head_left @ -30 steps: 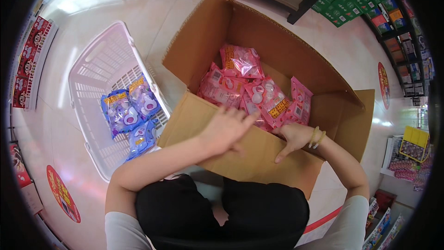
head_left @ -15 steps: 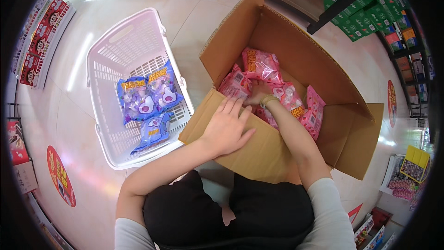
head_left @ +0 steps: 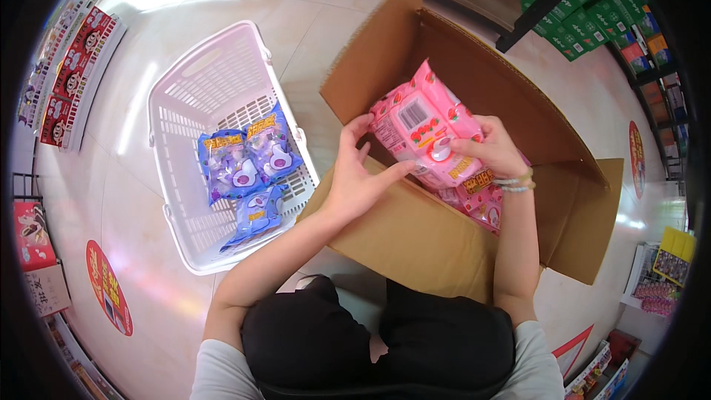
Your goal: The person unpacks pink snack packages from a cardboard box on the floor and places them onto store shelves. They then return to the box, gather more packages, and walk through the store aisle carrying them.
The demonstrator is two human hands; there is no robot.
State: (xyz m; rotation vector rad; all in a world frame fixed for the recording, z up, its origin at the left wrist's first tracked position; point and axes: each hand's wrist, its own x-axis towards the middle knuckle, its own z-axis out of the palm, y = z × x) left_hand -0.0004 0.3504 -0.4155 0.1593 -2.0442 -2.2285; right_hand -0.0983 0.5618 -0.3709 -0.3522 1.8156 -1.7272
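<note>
My right hand [head_left: 495, 150] grips a pink snack bag [head_left: 426, 120] by its right side, thumb on top. The bag has strawberry pictures and a barcode, and is tilted above the opening of a cardboard box [head_left: 415, 248]. At the bag's left edge, my left hand [head_left: 357, 176] is open, thumb and fingers spread, fingertips at or touching the wrapper; I cannot tell if they bear any weight. More pink bags [head_left: 478, 198] lie in the box, partly hidden beneath the raised one. Three blue-purple snack bags [head_left: 255, 159] rest in a white plastic basket [head_left: 157, 122] at the left.
The box flaps [head_left: 581, 230] stand spread outward, one rising at the far side. Dark shelving [head_left: 481, 18] with green cartons [head_left: 581, 26] is at the far right. Red display boxes [head_left: 83, 48] line the left side. A round red floor sticker [head_left: 109, 289] lies left of my legs.
My right hand has lifted a pink bag out from among the others. My left hand has left the near box flap and moved up to the bag's left edge.
</note>
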